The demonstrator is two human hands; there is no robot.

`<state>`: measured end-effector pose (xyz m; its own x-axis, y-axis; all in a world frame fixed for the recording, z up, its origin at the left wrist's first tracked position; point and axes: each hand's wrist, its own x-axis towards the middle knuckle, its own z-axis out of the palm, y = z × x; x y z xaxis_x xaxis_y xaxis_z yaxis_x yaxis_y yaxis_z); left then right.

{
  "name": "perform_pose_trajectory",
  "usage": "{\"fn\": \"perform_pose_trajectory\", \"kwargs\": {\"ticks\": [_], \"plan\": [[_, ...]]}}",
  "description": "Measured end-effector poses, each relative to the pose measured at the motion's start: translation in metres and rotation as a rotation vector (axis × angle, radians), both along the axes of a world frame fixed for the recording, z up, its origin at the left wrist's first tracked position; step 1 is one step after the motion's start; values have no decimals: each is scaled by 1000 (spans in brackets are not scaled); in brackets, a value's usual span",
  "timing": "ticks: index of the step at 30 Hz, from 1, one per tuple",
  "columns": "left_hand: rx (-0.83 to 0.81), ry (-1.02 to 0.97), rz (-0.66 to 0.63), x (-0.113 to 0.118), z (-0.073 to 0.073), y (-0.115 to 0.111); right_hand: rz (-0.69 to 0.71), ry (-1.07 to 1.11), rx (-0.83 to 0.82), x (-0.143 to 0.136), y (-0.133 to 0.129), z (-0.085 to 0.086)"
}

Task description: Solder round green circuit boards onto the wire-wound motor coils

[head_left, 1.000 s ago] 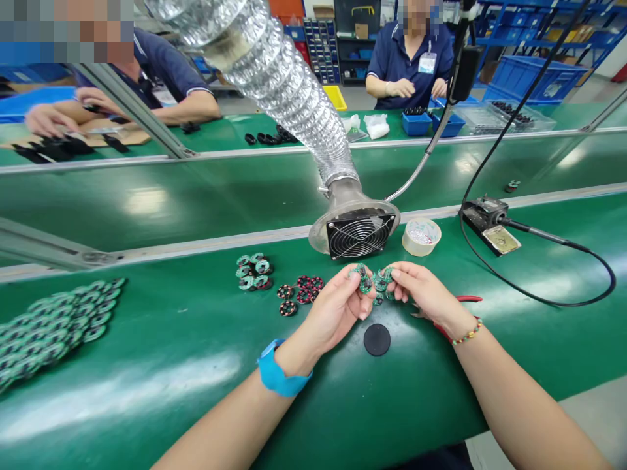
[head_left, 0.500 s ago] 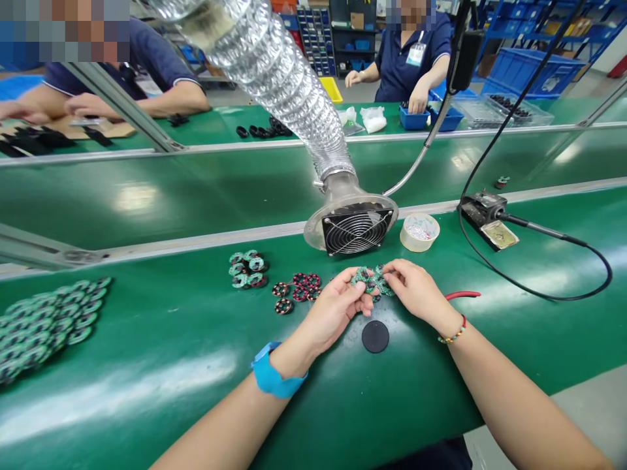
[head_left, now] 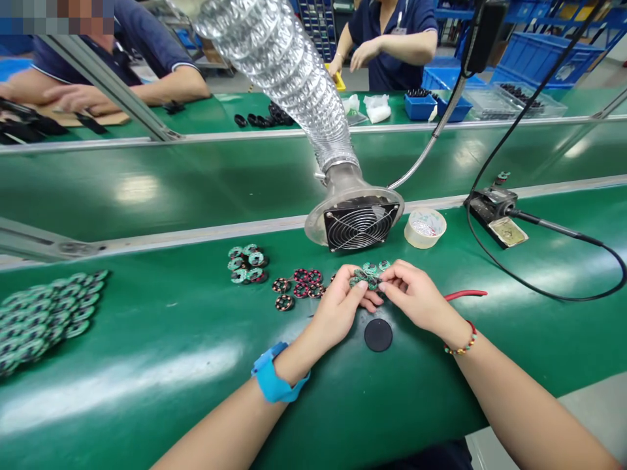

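Observation:
My left hand (head_left: 343,301) is closed around a small round green circuit board (head_left: 363,279), with the thumb on top. My right hand (head_left: 414,294) pinches at the right edge of this board, and its fingertips partly cover what they grip. Just behind the hands lie more green round boards (head_left: 384,265), partly hidden. Copper-wound motor stators (head_left: 284,301) in red and copper tones sit left of my left hand. Nearer to me, a flat black disc (head_left: 378,335) rests on the green table.
Above the hands hangs a fume extractor fan (head_left: 362,227) on a foil duct. A tape roll (head_left: 425,228) holds small bits; a soldering iron stand (head_left: 497,212) with a looping cable is at right. Board stacks (head_left: 247,264) and rows (head_left: 53,313) lie left. Two people work across the bench.
My right hand has come a little lower and closer to the left, still at the board. Across the bench, one person's hands have left the blue bin toward a yellow one. The view has shifted slightly.

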<state>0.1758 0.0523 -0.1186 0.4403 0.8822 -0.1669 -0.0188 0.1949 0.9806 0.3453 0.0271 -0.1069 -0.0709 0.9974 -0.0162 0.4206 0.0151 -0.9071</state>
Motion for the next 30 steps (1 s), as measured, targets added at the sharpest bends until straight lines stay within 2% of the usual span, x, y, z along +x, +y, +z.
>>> {"fn": "perform_pose_trajectory", "kwargs": {"ticks": [6, 14, 18, 22, 30], "plan": [[225, 269, 83, -3, 1, 2, -116, -127, -46, 9, 8, -6], [475, 583, 4, 6, -10, 6, -104, -343, -75, 11, 11, -10], [530, 704, 11, 4, -13, 6, -4, -408, -53, 15, 6, -3], [608, 780, 26, 2, -14, 4, 79, -455, -25, 16, 4, -1], [770, 793, -40, -2, -15, 0, 96, -389, -4, 25, 12, -7]]}}
